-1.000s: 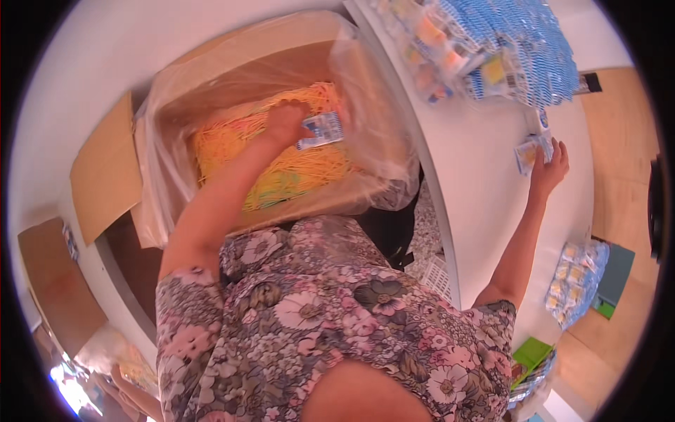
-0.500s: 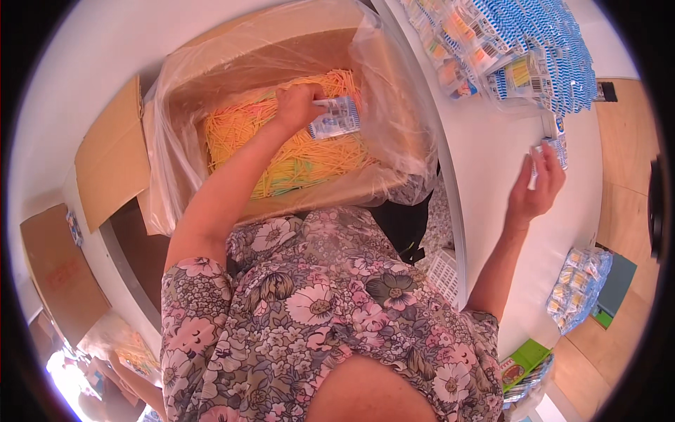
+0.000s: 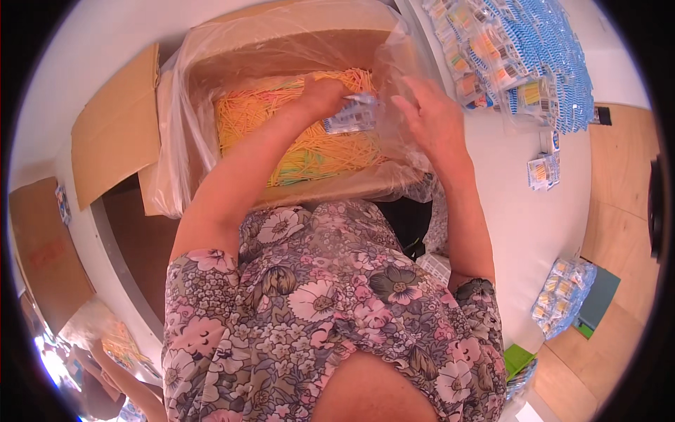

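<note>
Pinching a clear packet (image 3: 353,122) inside the box (image 3: 281,42), the left hand (image 3: 328,97) has closed fingers; the right hand (image 3: 437,125), at the box's right edge, has parted, empty fingers.

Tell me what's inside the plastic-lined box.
The box has a clear liner and thin sticks, mostly yellow-orange; the left hand holds a packet over them. Anything beneath the top layer is hidden.

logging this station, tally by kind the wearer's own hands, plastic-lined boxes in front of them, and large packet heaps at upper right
Left hand and right hand: 2
Plastic-lined box: 1
Large packet heap: 1
Total: 4
</note>
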Action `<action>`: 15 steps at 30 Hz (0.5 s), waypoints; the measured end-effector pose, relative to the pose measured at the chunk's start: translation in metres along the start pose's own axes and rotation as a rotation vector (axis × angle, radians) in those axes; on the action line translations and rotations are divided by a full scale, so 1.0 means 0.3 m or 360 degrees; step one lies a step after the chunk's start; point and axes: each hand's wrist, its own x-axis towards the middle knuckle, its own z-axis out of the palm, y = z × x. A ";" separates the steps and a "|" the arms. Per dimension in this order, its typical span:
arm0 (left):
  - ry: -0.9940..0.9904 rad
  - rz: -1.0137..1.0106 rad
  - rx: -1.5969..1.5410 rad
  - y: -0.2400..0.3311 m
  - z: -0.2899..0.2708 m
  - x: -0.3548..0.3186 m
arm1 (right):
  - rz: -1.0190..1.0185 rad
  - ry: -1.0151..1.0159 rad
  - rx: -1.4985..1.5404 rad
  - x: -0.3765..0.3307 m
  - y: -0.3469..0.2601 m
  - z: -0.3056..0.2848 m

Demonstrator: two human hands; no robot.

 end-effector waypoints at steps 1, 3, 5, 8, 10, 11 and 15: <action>0.0255 0.0176 0.0268 -0.005 -0.004 -0.004 | -0.0071 0.0078 -0.0065 -0.001 0.008 -0.001; 0.0488 0.0325 0.0546 -0.012 -0.032 -0.021 | -0.0038 0.0073 -0.0033 -0.004 0.010 -0.003; 0.0521 0.0378 0.0426 -0.010 -0.095 -0.035 | 0.0002 0.0074 0.0009 0.017 -0.026 0.015; 0.0178 0.0371 -0.0658 0.000 -0.183 -0.100 | 0.0009 -0.0025 -0.0001 0.084 -0.078 0.088; 0.0200 0.0294 -0.0546 0.020 -0.259 -0.166 | 0.0116 -0.0402 0.0286 0.132 -0.057 0.161; 0.0226 0.0218 -0.0435 0.005 -0.280 -0.206 | 0.0107 -0.0417 0.0298 0.147 -0.054 0.207; 0.0554 -0.0041 -0.0771 -0.152 -0.336 -0.324 | 0.0063 -0.0980 0.0618 0.175 -0.100 0.410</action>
